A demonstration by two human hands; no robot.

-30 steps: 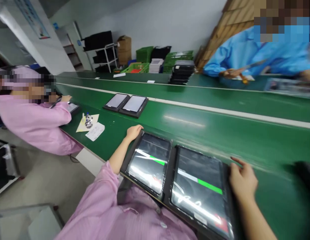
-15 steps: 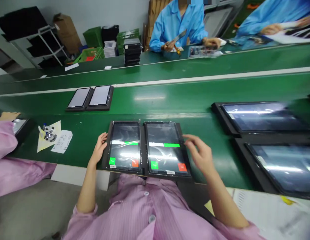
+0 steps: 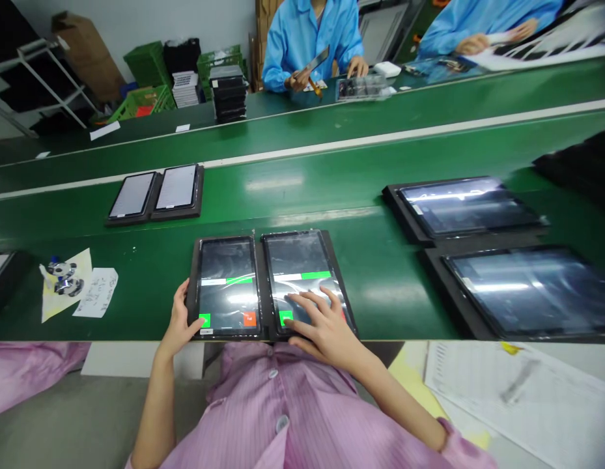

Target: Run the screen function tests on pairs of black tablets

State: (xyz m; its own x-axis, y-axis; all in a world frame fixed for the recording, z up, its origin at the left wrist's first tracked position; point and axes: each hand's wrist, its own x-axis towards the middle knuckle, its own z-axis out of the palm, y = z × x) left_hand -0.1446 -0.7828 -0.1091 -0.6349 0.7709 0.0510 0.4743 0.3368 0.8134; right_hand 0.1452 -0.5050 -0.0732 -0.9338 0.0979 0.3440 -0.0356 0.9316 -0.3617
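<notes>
Two tablets in black trays lie side by side before me at the bench's front edge. The left tablet (image 3: 227, 260) and the right tablet (image 3: 293, 254) each show a white-and-green bar, a green button and a red button. My left hand (image 3: 178, 322) is at the left tablet's lower left corner, thumb on its green button, fingers apart along the tray's side. Spread over the lower part of the right tablet is my right hand (image 3: 326, 329), a fingertip at its green button. This hand partly covers the red button.
Two more tablets in trays (image 3: 478, 205) lie to the right, and a pair with pale screens (image 3: 176, 187) lies at the far left. Small parts on yellow paper (image 3: 68, 286) are beside a handwritten note (image 3: 97, 293). Across the bench, people in blue (image 3: 312, 39) work.
My right hand has moved left from beside the right tablet onto its screen. My left thumb has come down onto the left tablet's green button. The camera view has shifted right.
</notes>
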